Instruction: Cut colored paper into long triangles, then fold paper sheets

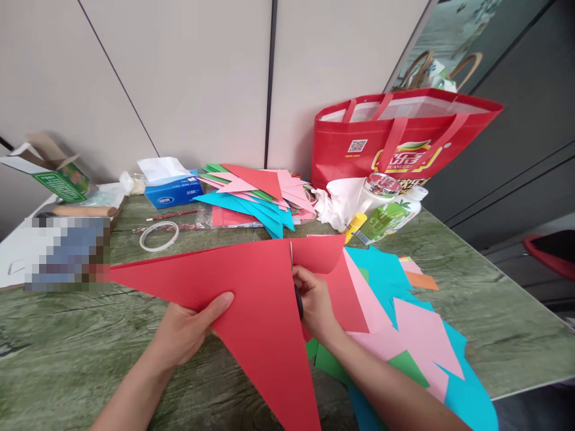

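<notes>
From my remote station I log the left hand (193, 329) as pinching the red sheet (260, 305): thumb on the upper face, fingers curled beneath. The right hand (314, 302) is closed around the dark handle of the scissors (299, 304); a sliver of blade shows at the sheet's edge, blade gap not readable to me. The sheet is held up over the green wood-grain table (478, 287), 1 point reaching left, another running out of view at the bottom. Just beyond the right hand, under its forearm too, I note loose pieces: blue paper (377, 275), pink paper (426, 329), green paper (408, 367) and an orange scrap (422, 281). Farther back: a heap of mixed coloured pieces (251, 185), with a white tape roll (157, 248) to its left and a yellow glue stick (356, 224) to its right. Labels: the red bag (332, 152) carries a QR code (357, 145) and a yellow-framed logo with Latin letters I read only as "UANLE". The blue tissue box (173, 191) has white characters in an oval, too small for me to read; print on the green-and-white carton (65, 187) at far left is likewise illegible.
</notes>
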`<control>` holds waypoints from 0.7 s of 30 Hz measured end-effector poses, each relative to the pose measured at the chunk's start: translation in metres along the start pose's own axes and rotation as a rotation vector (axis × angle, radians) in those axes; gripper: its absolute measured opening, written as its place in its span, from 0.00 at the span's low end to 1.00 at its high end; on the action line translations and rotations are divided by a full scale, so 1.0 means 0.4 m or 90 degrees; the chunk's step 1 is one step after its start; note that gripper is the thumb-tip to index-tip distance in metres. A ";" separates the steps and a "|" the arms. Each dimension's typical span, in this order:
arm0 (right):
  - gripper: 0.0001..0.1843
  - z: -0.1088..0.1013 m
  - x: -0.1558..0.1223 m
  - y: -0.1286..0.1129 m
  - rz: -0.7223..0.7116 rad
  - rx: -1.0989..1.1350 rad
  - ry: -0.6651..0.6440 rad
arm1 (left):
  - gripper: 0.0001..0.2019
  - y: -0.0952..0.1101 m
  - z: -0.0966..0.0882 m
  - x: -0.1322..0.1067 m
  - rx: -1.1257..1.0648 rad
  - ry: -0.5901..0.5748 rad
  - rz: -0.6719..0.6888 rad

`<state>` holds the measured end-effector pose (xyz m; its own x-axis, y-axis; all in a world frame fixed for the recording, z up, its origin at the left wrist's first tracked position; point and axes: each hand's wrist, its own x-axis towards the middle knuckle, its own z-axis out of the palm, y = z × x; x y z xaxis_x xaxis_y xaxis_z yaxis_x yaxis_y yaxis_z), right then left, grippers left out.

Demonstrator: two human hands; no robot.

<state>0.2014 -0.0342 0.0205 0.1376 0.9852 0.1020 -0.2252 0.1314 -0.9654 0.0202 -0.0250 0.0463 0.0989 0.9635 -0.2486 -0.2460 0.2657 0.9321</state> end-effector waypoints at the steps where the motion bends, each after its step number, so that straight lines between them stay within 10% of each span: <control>1: 0.07 0.000 0.000 0.000 0.000 0.001 0.000 | 0.18 0.000 0.000 0.000 0.001 -0.002 -0.004; 21: 0.08 -0.001 -0.001 -0.001 0.031 -0.026 0.035 | 0.16 0.013 0.005 -0.004 0.045 0.009 -0.018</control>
<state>0.2020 -0.0346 0.0209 0.1810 0.9826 0.0417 -0.1942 0.0773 -0.9779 0.0206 -0.0253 0.0521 0.0918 0.9562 -0.2781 -0.1752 0.2904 0.9407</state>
